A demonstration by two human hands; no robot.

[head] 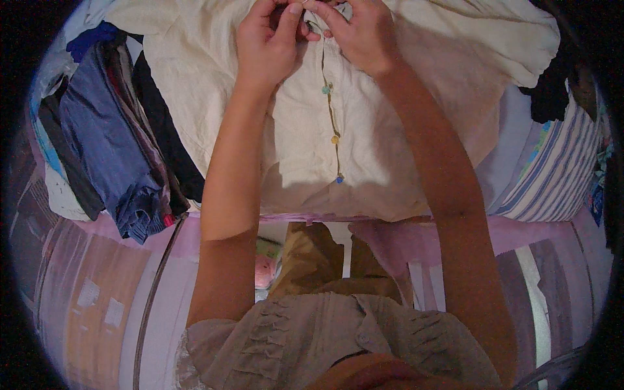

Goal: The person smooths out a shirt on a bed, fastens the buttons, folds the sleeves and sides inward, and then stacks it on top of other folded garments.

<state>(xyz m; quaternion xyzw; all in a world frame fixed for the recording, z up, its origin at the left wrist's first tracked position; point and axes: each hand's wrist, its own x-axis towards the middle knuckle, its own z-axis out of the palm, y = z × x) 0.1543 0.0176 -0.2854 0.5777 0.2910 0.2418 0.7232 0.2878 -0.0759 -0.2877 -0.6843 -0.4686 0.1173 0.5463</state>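
A cream cloth shirt lies spread out before me, its front placket running down the middle. Along the placket sit a green button, a yellow button and a blue button. My left hand and my right hand meet at the top edge of the view, over the upper placket near the collar. Thumb and fingers of each pinch at the fabric there. The view's edge cuts off part of the fingers, so the exact spot they grip is partly hidden.
Left of the shirt lie folded dark clothes, with a blue garment on top. At the right is a blue-and-white striped cloth. A pink cloth hangs over the near edge. Below stands a brown carton behind clear plastic.
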